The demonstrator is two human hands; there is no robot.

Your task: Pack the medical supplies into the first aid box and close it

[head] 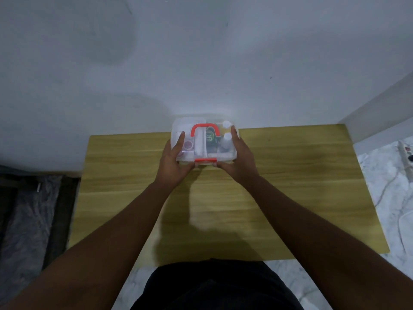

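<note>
Two hands, left & right, clasp the lidded clear plastic first aid box w/ red handle at the wooden worktop's far edge.

Single head-worn wide view, looking forward and down, table close below, wall behind

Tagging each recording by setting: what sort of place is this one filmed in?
Probably a plain room in a home, not a clinic: a small wooden table pushed against a bare white wall, a marble-patterned floor and a power strip lying on it at the right.
</note>
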